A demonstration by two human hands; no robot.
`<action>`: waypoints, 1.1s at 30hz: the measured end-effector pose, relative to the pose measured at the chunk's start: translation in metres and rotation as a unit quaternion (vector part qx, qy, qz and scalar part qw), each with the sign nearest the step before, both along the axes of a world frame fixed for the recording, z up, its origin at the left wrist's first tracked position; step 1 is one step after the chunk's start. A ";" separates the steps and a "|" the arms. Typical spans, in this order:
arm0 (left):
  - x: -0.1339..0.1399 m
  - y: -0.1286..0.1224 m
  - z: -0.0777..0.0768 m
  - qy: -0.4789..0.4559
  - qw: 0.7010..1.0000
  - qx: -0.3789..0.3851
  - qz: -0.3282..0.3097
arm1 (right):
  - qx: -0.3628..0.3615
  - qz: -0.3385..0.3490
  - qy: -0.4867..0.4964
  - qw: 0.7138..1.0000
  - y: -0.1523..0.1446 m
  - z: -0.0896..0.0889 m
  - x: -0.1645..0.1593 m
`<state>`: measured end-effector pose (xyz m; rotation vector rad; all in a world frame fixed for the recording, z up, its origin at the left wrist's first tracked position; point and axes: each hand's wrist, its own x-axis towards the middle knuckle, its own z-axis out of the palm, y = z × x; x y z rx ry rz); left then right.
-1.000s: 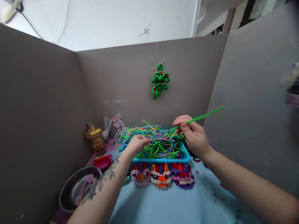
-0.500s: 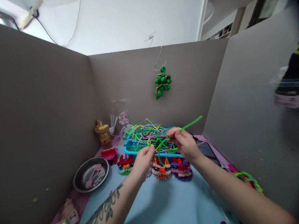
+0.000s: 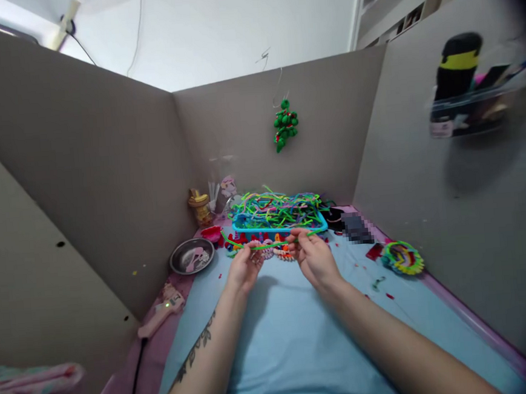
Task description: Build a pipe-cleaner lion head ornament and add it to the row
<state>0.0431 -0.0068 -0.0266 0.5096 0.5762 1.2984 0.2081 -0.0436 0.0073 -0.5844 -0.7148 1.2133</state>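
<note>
A bright green pipe cleaner (image 3: 271, 245) stretches nearly level between my two hands. My left hand (image 3: 245, 268) pinches it toward its left end, which sticks out and bends upward. On the other side my right hand (image 3: 312, 258) grips it with the fingertips, and a short end shows beyond them. Just behind the hands stands a blue basket (image 3: 279, 228) heaped with many-coloured pipe cleaners (image 3: 275, 209). In front of the basket sit several small fuzzy figures, among them an orange and cream one (image 3: 284, 253), partly hidden by my hands.
A metal bowl (image 3: 177, 261) with a pink scoop lies left, and a pink glue gun (image 3: 163, 314) nearer me. Right are a dark phone-like slab (image 3: 357, 228) and a ring of coloured pipe cleaners (image 3: 403, 257). Grey partitions (image 3: 258, 130) enclose the table; a green ornament (image 3: 285, 124) hangs behind.
The view has shifted, showing more of the table. My hands have come lower and closer to me, and the green pipe cleaner has gone from slanting upward to nearly level.
</note>
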 end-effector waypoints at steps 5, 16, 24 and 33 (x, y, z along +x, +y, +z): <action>-0.027 0.014 -0.017 -0.040 0.995 0.013 0.091 | -0.065 -0.060 0.061 0.994 0.004 -0.029 0.011; -0.041 0.018 -0.019 -0.009 0.992 0.037 0.120 | -0.127 -0.046 0.125 0.983 0.021 -0.057 0.044; -0.042 0.017 -0.017 -0.004 0.990 0.048 0.134 | -0.070 -0.102 0.138 0.983 0.025 -0.055 0.052; -0.048 0.015 -0.015 -0.011 0.985 0.101 0.141 | 0.016 -0.062 0.089 0.994 0.018 -0.032 0.076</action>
